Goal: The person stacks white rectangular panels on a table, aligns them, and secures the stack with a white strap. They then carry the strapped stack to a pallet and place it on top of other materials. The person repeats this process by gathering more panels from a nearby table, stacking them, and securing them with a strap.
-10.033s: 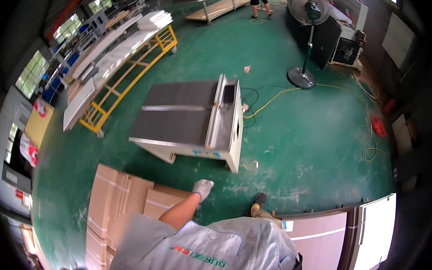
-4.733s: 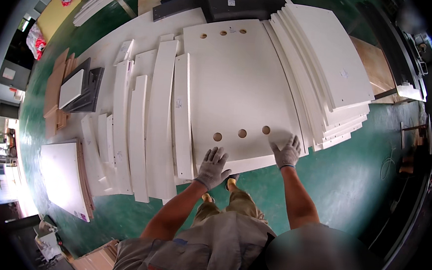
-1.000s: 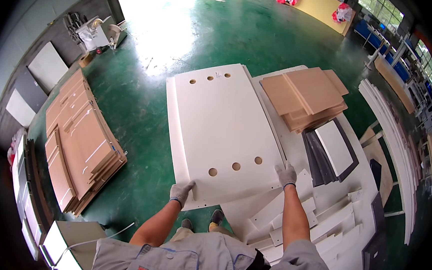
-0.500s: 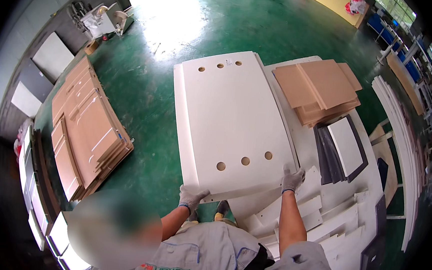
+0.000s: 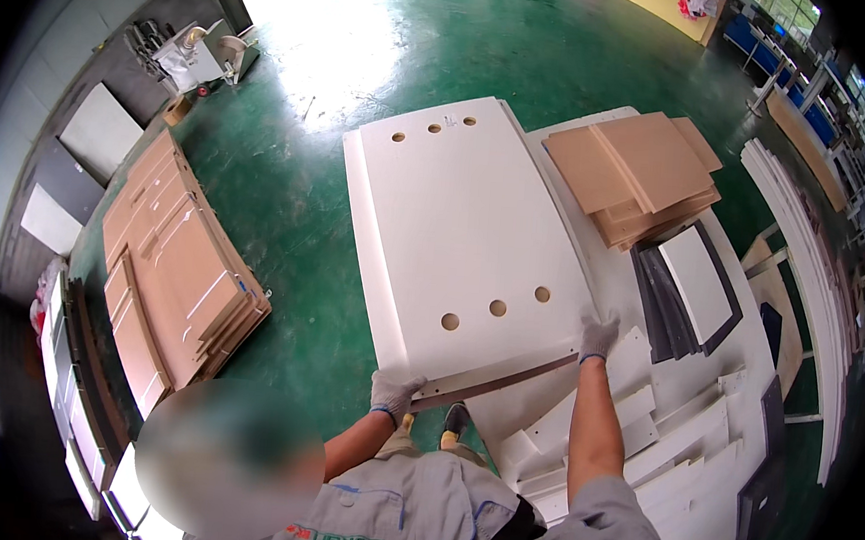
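Observation:
A big white panel (image 5: 466,222) lies before me, with several round holes in rows near its far and near ends. My left hand (image 5: 396,392), in a light knitted glove, grips the near left corner. At the near right corner my right hand (image 5: 598,337), gloved the same way, has hold of the panel's edge; its fingertips are partly hidden. Below the near edge, between both hands, shows a brown strip (image 5: 505,380); I cannot tell whether it belongs to the same panel.
On a white-topped surface (image 5: 665,387) at right lie brown boards (image 5: 640,164), dark grey panels (image 5: 656,306) and several white strips (image 5: 677,428). Flattened cardboard (image 5: 177,272) is stacked on the green floor (image 5: 307,201) at left. Long white strips (image 5: 804,266) stand far right.
Both my hands have shifted slightly right, carrying the panel's near end along. The right hand has also gone a little away from me. More of the brown strip under the near edge shows.

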A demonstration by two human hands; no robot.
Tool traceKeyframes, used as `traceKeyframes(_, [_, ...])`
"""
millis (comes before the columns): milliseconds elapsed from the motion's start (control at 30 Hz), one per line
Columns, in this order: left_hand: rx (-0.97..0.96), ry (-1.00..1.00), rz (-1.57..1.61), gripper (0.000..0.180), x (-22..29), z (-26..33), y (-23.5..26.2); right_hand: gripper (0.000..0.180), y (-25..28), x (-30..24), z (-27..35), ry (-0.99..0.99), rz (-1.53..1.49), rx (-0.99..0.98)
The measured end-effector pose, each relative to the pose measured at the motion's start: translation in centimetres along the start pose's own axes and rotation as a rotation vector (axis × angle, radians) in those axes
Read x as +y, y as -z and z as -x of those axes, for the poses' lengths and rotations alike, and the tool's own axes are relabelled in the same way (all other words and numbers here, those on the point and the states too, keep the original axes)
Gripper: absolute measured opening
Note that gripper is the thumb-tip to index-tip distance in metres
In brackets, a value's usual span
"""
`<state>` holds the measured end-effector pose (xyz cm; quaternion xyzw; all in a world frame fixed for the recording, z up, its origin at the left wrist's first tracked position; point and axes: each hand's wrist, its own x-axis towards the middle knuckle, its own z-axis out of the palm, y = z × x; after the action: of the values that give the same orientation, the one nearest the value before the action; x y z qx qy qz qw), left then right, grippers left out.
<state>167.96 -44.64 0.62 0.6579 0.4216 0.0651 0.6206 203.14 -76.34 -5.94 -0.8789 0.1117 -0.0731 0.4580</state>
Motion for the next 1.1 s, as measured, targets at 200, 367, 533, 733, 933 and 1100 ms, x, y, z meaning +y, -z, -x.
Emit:
traceKeyframes(200, [-0.074, 0.123, -0.432, 0.064, -0.4, -3.6, 3.9, 0.083, -0.5, -7.3, 2.4, 0.156, 0.506, -0.289])
traceKeyframes(367, [0.158, -0.264, -0.702, 0.106, 4.4, -8.8, 3.0, 0.094, -1.0, -7.4, 3.8, 0.306, 0.602, -0.283])
traceKeyframes(533, [0.134, -0.244, -0.683, 0.098, 2.3, -11.7, 3.1, 0.104, -1.8, -12.6, 6.3, 0.114, 0.533, -0.326])
traceKeyframes(733, [0.117, -0.159, -0.159, 0.083, 0.3, -9.4, 5.2, 0.102, -2.5, -12.6, 11.0, 0.130, 0.515, -0.346])
traceKeyframes(933, [0.175, -0.161, -0.155, 0.083, -2.4, -5.6, 4.0, 0.099, -1.2, -11.1, 11.1, 0.100, 0.492, -0.364])
traceKeyframes(1100, [0.123, -0.189, 0.084, 0.080, -3.8, -7.6, 4.3, 0.100, -2.2, -13.0, 11.8, 0.122, 0.575, -0.344])
